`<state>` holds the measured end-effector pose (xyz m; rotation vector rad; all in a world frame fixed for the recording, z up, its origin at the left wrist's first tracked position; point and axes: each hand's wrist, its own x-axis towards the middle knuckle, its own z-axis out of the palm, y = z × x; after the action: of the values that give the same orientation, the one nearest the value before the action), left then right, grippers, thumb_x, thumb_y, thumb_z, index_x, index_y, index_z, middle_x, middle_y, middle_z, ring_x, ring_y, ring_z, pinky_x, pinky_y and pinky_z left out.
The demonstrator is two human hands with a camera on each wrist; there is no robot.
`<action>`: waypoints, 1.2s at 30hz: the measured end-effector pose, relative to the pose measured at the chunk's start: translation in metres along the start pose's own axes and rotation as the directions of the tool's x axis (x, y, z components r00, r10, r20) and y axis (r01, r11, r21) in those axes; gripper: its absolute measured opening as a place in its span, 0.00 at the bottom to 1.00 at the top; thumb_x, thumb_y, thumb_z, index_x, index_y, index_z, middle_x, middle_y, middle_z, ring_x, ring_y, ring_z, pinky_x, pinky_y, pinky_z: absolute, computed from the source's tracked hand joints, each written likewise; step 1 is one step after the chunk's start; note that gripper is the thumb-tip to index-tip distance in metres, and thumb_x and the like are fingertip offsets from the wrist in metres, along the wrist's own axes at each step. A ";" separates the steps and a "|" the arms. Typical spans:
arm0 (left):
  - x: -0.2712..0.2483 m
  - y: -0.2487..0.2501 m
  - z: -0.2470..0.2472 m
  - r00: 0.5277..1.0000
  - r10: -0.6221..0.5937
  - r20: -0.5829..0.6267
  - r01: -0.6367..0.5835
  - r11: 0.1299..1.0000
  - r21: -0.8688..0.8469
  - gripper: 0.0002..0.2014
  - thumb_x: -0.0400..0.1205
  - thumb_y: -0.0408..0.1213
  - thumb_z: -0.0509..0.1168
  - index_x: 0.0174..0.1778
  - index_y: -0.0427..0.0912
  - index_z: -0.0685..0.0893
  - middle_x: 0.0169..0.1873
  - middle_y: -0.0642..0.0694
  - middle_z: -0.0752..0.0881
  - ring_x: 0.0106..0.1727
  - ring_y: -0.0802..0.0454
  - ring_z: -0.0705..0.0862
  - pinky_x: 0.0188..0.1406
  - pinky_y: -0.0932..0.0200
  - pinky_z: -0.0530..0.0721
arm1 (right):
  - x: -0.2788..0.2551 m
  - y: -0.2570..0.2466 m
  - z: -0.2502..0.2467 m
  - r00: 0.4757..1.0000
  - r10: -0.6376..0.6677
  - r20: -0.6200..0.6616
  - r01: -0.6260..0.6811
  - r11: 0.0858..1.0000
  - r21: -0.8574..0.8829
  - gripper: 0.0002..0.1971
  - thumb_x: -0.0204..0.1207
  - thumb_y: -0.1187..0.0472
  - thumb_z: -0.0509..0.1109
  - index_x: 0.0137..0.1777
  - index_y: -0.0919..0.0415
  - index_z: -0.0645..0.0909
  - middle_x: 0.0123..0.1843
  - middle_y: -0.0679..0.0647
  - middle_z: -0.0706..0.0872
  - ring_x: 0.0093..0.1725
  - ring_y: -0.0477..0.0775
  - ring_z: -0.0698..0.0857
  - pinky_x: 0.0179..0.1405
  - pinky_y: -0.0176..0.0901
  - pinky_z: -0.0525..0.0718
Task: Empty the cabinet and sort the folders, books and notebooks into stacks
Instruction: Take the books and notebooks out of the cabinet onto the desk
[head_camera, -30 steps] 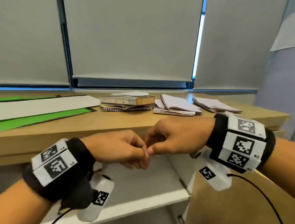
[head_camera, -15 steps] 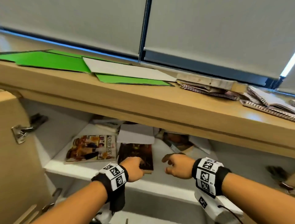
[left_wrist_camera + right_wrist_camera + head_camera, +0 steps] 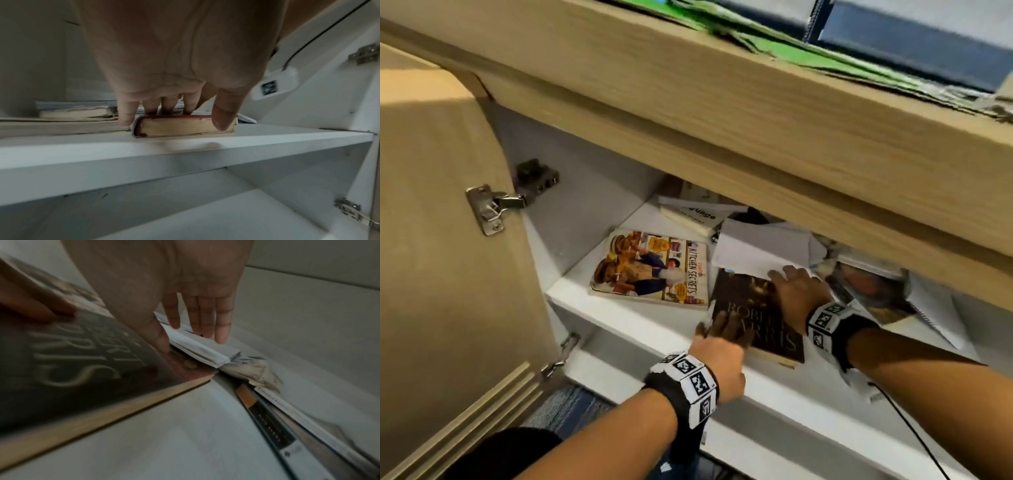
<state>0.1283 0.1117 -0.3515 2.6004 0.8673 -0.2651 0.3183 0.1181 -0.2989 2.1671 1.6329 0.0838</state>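
Reaching into the open cabinet, both hands meet on the dark paperback point(image 3: 755, 318), which lies flat at the front of the white shelf point(image 3: 619, 313), its long axis running front to back. The left hand point(image 3: 722, 356) has the near end in its grip, fingers point(image 3: 170, 105) curled over the cover and thumb against the page edge. The right hand point(image 3: 799, 294) lies flat and slack-fingered over the far end, holding nothing. I judge the left nearer for drawing it out. A cookbook point(image 3: 650, 270) lies just beside, to the left.
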 end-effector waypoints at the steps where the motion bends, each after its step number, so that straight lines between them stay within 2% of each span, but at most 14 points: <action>1: 0.000 -0.001 0.002 1.000 0.004 -0.005 -0.003 1.000 0.024 0.38 0.84 0.46 0.59 0.85 0.52 0.43 0.84 0.43 0.34 0.85 0.42 0.35 0.83 0.39 0.38 | 0.012 -0.001 0.001 1.000 0.012 -0.005 -0.012 0.998 -0.061 0.35 0.77 0.61 0.64 0.82 0.55 0.54 0.81 0.63 0.59 0.78 0.67 0.63 0.71 0.61 0.72; 4: 0.000 0.000 0.004 1.000 0.006 0.021 -0.007 0.997 0.079 0.39 0.84 0.45 0.58 0.85 0.51 0.40 0.83 0.40 0.32 0.84 0.39 0.33 0.82 0.39 0.36 | 0.041 0.003 0.003 0.997 0.076 0.027 -0.072 0.989 -0.129 0.31 0.85 0.61 0.52 0.85 0.56 0.44 0.85 0.67 0.46 0.83 0.71 0.52 0.78 0.65 0.62; 6: 0.001 -0.001 0.008 1.000 0.011 0.007 -0.011 0.997 0.080 0.40 0.84 0.45 0.59 0.85 0.50 0.39 0.82 0.39 0.31 0.84 0.38 0.32 0.81 0.38 0.34 | 0.056 0.005 0.007 0.994 0.093 0.053 -0.085 0.988 -0.133 0.30 0.87 0.55 0.48 0.85 0.55 0.40 0.85 0.68 0.44 0.83 0.72 0.52 0.80 0.65 0.60; 10: 0.000 -0.002 0.011 0.999 0.033 -0.021 -0.031 0.997 0.067 0.42 0.83 0.45 0.60 0.85 0.51 0.38 0.82 0.40 0.29 0.83 0.40 0.30 0.79 0.41 0.31 | 0.062 0.006 0.009 0.997 0.068 0.028 -0.065 0.991 -0.120 0.35 0.83 0.55 0.54 0.85 0.58 0.41 0.82 0.70 0.56 0.78 0.73 0.65 0.72 0.66 0.73; 15: -0.003 -0.003 0.002 0.999 0.038 -0.007 -0.038 0.999 -0.003 0.38 0.84 0.46 0.59 0.85 0.53 0.43 0.83 0.42 0.33 0.84 0.42 0.33 0.83 0.42 0.36 | 0.047 0.015 0.002 0.999 0.001 0.046 0.000 1.000 -0.027 0.39 0.80 0.51 0.63 0.85 0.56 0.46 0.81 0.65 0.62 0.77 0.67 0.69 0.71 0.58 0.75; 17: -0.009 -0.004 -0.008 1.000 0.020 -0.014 -0.022 0.995 -0.099 0.33 0.83 0.48 0.59 0.84 0.51 0.55 0.85 0.41 0.46 0.86 0.41 0.45 0.84 0.43 0.49 | 0.033 0.018 -0.001 0.999 -0.034 0.043 0.035 0.999 -0.025 0.36 0.83 0.49 0.59 0.85 0.54 0.46 0.84 0.63 0.58 0.80 0.65 0.65 0.75 0.58 0.71; 18: -0.013 -0.005 -0.012 0.999 -0.008 -0.034 0.001 0.984 -0.179 0.28 0.83 0.49 0.60 0.80 0.48 0.66 0.83 0.39 0.60 0.83 0.39 0.58 0.81 0.44 0.61 | 0.022 0.021 -0.003 0.998 -0.053 0.034 0.055 0.997 -0.049 0.34 0.85 0.51 0.57 0.86 0.52 0.45 0.85 0.61 0.56 0.82 0.65 0.62 0.78 0.58 0.67; 20: -0.021 -0.012 -0.019 0.991 -0.101 -0.093 0.053 0.908 -0.414 0.18 0.83 0.49 0.61 0.63 0.42 0.80 0.65 0.40 0.81 0.67 0.40 0.79 0.66 0.49 0.79 | 0.000 0.026 -0.005 0.995 -0.098 0.033 0.101 0.989 -0.110 0.33 0.86 0.59 0.56 0.86 0.49 0.43 0.87 0.57 0.53 0.84 0.61 0.58 0.81 0.56 0.57; 22: -0.032 -0.019 -0.024 0.964 -0.197 -0.180 0.042 0.778 -0.627 0.14 0.82 0.46 0.63 0.60 0.47 0.84 0.59 0.46 0.86 0.62 0.45 0.83 0.64 0.53 0.81 | -0.024 0.031 -0.005 0.988 -0.155 0.025 0.157 0.982 -0.104 0.35 0.84 0.63 0.56 0.85 0.46 0.42 0.87 0.53 0.50 0.86 0.58 0.53 0.83 0.53 0.48; 24: -0.040 -0.025 -0.027 0.925 -0.303 -0.231 0.047 0.691 -0.721 0.11 0.81 0.43 0.64 0.57 0.50 0.87 0.56 0.49 0.89 0.59 0.48 0.85 0.63 0.56 0.82 | -0.041 0.036 0.001 0.977 -0.215 -0.007 0.214 0.976 -0.039 0.36 0.83 0.66 0.55 0.84 0.45 0.41 0.87 0.53 0.51 0.86 0.55 0.51 0.83 0.48 0.44; 29: -0.046 -0.037 -0.025 0.873 -0.425 -0.237 0.073 0.596 -0.800 0.10 0.80 0.42 0.66 0.54 0.45 0.87 0.51 0.46 0.90 0.55 0.45 0.86 0.62 0.51 0.83 | -0.071 0.041 0.007 0.949 -0.316 -0.016 0.316 0.946 0.066 0.33 0.82 0.70 0.52 0.84 0.43 0.54 0.86 0.50 0.54 0.86 0.52 0.52 0.82 0.39 0.43; 32: -0.047 -0.040 -0.019 0.880 -0.441 -0.178 0.130 0.582 -0.803 0.12 0.81 0.44 0.67 0.57 0.44 0.85 0.54 0.45 0.88 0.57 0.46 0.85 0.62 0.56 0.80 | -0.087 0.042 -0.002 0.903 -0.429 -0.031 0.430 0.899 0.084 0.35 0.80 0.71 0.54 0.83 0.45 0.51 0.86 0.50 0.51 0.86 0.52 0.46 0.85 0.52 0.43; 34: -0.050 -0.041 -0.016 0.896 -0.434 -0.096 0.162 0.520 -0.839 0.15 0.81 0.48 0.67 0.59 0.45 0.82 0.58 0.45 0.86 0.60 0.46 0.83 0.62 0.56 0.79 | -0.098 0.040 -0.015 0.797 -0.563 -0.219 0.584 0.811 0.042 0.37 0.73 0.74 0.55 0.82 0.49 0.59 0.84 0.55 0.60 0.83 0.60 0.53 0.81 0.67 0.56; 36: -0.057 -0.039 -0.015 0.922 -0.386 0.015 0.182 0.399 -0.899 0.19 0.81 0.53 0.67 0.63 0.47 0.79 0.60 0.46 0.84 0.62 0.47 0.82 0.57 0.56 0.79 | -0.107 0.032 -0.024 0.699 -0.641 -0.317 0.661 0.749 -0.056 0.33 0.71 0.71 0.54 0.78 0.53 0.71 0.79 0.59 0.71 0.79 0.66 0.64 0.73 0.71 0.63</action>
<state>0.0607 0.1161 -0.3324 1.4531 1.1221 0.3262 0.3074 0.0181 -0.2441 1.5276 2.5368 0.1772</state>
